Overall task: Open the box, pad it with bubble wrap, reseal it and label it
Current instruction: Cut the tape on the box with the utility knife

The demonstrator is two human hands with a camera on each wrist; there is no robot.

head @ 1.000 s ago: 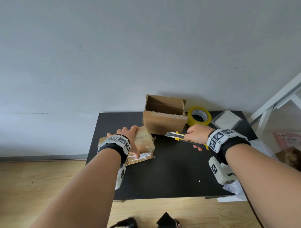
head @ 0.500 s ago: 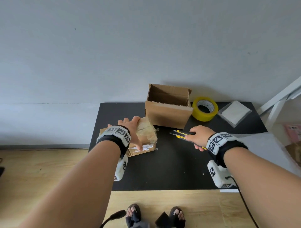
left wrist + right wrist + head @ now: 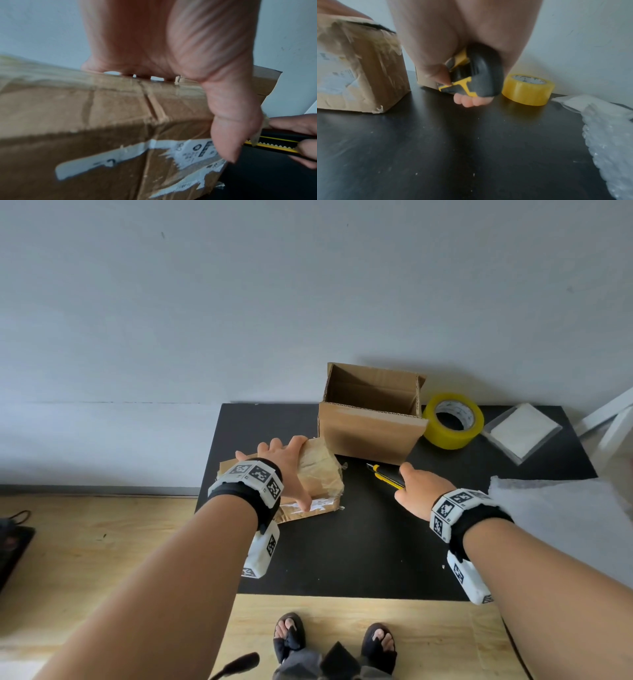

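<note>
— Since half a second back, what moved?
— Right hand [image 3: 419,496] dropped and drew back from the taped brown cardboard box [image 3: 318,474], still clenched round the yellow-and-black utility knife [image 3: 385,475]. Left hand [image 3: 286,470] stays draped over the box top, thumb down its near face.
— Head view otherwise?
— Beyond both hands, an open empty carton [image 3: 370,419]; right of it a yellow tape roll [image 3: 452,421]; crumpled clear bubble wrap [image 3: 561,508] just right of the knife hand.
— Left wrist?
— Thumb [image 3: 228,128] presses near a torn white label [image 3: 188,150]; fingers hook over the far edge.
— Right wrist?
— Fingers [image 3: 467,102] curl under the knife [image 3: 471,78], box [image 3: 359,70] to its left on the black table [image 3: 453,148].
</note>
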